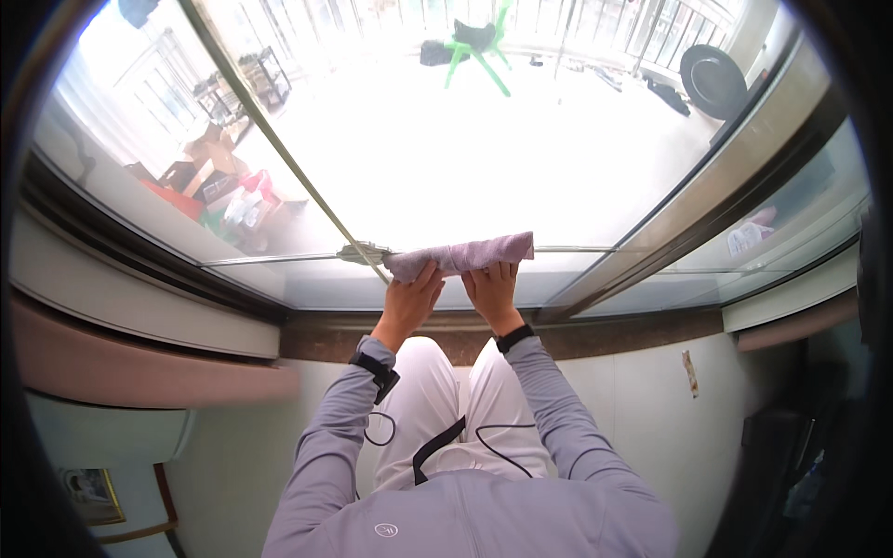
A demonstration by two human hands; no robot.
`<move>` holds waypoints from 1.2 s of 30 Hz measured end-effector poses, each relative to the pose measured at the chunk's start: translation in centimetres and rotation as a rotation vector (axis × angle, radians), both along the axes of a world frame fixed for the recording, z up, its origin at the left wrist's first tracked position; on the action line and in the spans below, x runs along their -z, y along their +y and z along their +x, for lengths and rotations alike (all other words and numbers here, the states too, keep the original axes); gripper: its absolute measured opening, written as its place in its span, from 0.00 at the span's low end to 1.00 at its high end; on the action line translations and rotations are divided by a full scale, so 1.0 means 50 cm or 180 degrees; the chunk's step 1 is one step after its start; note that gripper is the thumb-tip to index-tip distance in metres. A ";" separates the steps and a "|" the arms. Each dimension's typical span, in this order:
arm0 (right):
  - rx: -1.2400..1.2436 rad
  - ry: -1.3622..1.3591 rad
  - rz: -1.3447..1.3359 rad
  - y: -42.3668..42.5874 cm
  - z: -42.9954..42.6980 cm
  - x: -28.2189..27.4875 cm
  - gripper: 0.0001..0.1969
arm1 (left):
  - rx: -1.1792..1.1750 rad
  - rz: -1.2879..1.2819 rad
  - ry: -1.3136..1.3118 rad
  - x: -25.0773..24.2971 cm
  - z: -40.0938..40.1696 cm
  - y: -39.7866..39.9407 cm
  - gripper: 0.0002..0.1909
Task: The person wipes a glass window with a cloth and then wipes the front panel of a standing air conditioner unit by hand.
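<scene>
A folded purple cloth [464,257] is stretched sideways in front of a glass sliding door [460,286]. My left hand [410,298] grips its lower edge near the left end. My right hand [494,291] grips it closer to the right end, fingertips partly hidden. Behind the cloth runs a thin horizontal metal strip [572,249] of the door. Just left of the cloth, a pale ornament [361,252] sits where this strip meets a slanting gold-coloured strip [279,141]. Whether the cloth presses on the glass, I cannot tell.
Beyond the glass lies a bright balcony with a green stool [478,52], a dark round basin [713,81] and piled cardboard boxes [213,157]. A brown door frame post [704,195] stands at right. Pink curtain-like fabric [153,370] hangs at left. Black cables [502,450] cross my lap.
</scene>
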State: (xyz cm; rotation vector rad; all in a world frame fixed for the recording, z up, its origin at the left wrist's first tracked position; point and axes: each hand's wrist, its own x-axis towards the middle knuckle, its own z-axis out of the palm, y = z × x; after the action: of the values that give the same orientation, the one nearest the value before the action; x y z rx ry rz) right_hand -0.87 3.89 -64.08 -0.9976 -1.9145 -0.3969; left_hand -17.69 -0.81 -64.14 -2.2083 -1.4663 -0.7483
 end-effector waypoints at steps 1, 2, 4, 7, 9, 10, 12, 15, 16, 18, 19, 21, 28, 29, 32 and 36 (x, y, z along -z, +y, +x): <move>-0.0001 0.0020 0.0115 0.016 -0.003 0.010 0.12 | -0.0001 0.0115 0.0020 0.011 0.004 0.017 0.11; 0.0023 0.0061 -0.0037 0.020 0.002 0.025 0.12 | 0.0081 0.0190 -0.0051 0.012 0.023 0.023 0.14; 0.0058 0.0153 -0.0155 0.024 -0.007 0.005 0.12 | 0.0181 0.0295 -0.0072 -0.031 0.039 0.030 0.17; 0.0135 0.0557 0.0283 0.037 -0.027 -0.162 0.14 | -0.0103 0.0468 -0.0207 -0.163 0.051 0.051 0.18; 0.0125 0.0548 0.0502 0.044 -0.037 -0.279 0.19 | -0.0063 0.0797 -0.0100 -0.287 0.044 0.065 0.18; 0.0174 0.0438 0.0557 0.048 -0.037 -0.318 0.22 | -0.0075 0.0992 -0.0011 -0.323 0.043 0.076 0.18; 0.0379 0.0388 0.0813 0.060 -0.040 -0.318 0.23 | -0.0188 0.1366 -0.0033 -0.313 0.058 0.097 0.18; 0.0526 0.0409 0.0938 0.062 -0.051 -0.242 0.24 | -0.0411 0.1529 -0.0170 -0.238 0.067 0.094 0.16; 0.0455 0.0485 0.0824 0.055 -0.057 -0.200 0.24 | -0.0535 0.1336 -0.0280 -0.193 0.063 0.083 0.16; 0.0149 0.0442 0.0287 0.025 -0.052 -0.120 0.20 | -0.0630 0.0777 -0.0150 -0.099 0.055 0.056 0.15; 0.0100 0.0286 0.0096 0.015 -0.044 -0.067 0.20 | -0.0475 0.0482 -0.0305 -0.036 0.048 0.050 0.15; 0.0124 0.0063 -0.0107 -0.011 -0.020 -0.021 0.19 | -0.0250 0.0168 -0.0530 0.035 0.044 0.030 0.15; -0.0125 -0.0247 -0.0093 -0.032 0.004 -0.147 0.22 | 0.0159 0.0463 -0.0985 -0.056 0.072 0.027 0.24; -0.0100 -0.0218 0.0133 -0.030 0.004 -0.200 0.24 | 0.0312 0.0523 -0.1003 -0.103 0.077 0.033 0.26; -0.0029 0.0071 0.0971 0.021 0.004 -0.296 0.23 | 0.0590 0.1017 -0.1577 -0.207 0.107 0.077 0.23; -0.0162 0.0431 0.1588 0.081 0.014 -0.323 0.21 | -0.0078 0.1454 -0.1230 -0.242 0.157 0.108 0.22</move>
State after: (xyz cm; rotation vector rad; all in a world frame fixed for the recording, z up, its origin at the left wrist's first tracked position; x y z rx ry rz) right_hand -0.16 7.92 -47.91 -0.6264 -1.6024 -0.7163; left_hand -9.84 4.61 -52.04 -1.7601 -1.3114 -1.4045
